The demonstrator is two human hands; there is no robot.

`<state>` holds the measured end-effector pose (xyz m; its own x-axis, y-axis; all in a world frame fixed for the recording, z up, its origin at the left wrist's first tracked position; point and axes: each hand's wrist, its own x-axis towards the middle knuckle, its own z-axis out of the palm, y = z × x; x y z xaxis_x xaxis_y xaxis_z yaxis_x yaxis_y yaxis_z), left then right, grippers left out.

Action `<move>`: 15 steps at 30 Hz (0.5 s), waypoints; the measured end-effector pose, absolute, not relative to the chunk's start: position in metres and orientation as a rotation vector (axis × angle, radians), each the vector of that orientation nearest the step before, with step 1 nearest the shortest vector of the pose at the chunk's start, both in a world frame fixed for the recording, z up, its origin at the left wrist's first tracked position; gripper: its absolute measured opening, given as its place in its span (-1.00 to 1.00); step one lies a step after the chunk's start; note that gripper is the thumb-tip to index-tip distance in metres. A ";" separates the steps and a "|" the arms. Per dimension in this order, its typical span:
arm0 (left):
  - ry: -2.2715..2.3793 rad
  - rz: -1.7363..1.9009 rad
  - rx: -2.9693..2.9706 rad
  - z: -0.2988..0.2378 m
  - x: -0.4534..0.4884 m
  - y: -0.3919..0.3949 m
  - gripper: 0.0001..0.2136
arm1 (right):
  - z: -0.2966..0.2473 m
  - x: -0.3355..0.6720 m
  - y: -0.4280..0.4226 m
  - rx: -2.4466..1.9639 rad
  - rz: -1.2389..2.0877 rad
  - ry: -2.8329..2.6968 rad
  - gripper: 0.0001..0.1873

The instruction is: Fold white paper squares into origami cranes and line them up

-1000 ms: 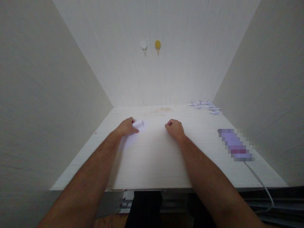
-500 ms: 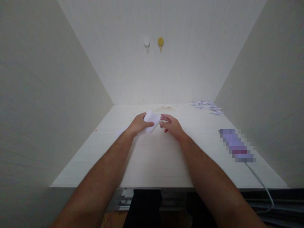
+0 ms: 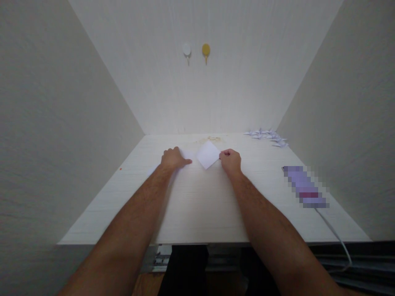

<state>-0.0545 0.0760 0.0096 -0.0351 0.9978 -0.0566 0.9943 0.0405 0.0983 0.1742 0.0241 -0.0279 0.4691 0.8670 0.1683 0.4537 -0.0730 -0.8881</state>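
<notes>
A square white sheet of paper (image 3: 207,155) is turned cornerwise over the middle of the table. My right hand (image 3: 231,161) is closed, pinching its right corner between thumb and fingers. Left of it, my left hand (image 3: 173,158) grips more white paper (image 3: 187,154), with the thumb stretched along the near side; its fingertips are hidden. Another piece of white paper (image 3: 151,170) shows partly from behind my left forearm.
Several folded white paper cranes (image 3: 267,136) stand in the far right corner. A blurred-out purple device (image 3: 304,185) with a white cable (image 3: 335,234) lies at the right. Two hooks, white (image 3: 187,50) and yellow (image 3: 206,50), are on the back wall. Side walls flank the table (image 3: 200,213).
My right hand has closed on a corner of the square sheet, which is now apart from the left hand. My left hand has shifted left with the other paper.
</notes>
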 end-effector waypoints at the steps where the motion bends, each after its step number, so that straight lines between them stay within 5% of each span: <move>1: 2.175 0.022 2.130 0.010 -0.052 0.078 -0.14 | -0.028 0.174 0.024 -1.691 0.503 -1.143 -0.84; 8: 1.975 0.036 2.337 0.006 -0.042 0.086 -0.50 | -0.027 0.172 0.023 -1.650 0.486 -1.152 -0.85; 15: 1.828 0.948 2.068 0.003 -0.040 0.079 -0.78 | -0.029 0.171 0.024 -1.611 0.511 -1.101 -0.85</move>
<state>-0.0397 0.0794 0.0034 0.0166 0.9486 0.3160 0.8048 -0.2002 0.5588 0.1714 0.0241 -0.0293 0.4820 0.8523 0.2031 0.3953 -0.0047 -0.9185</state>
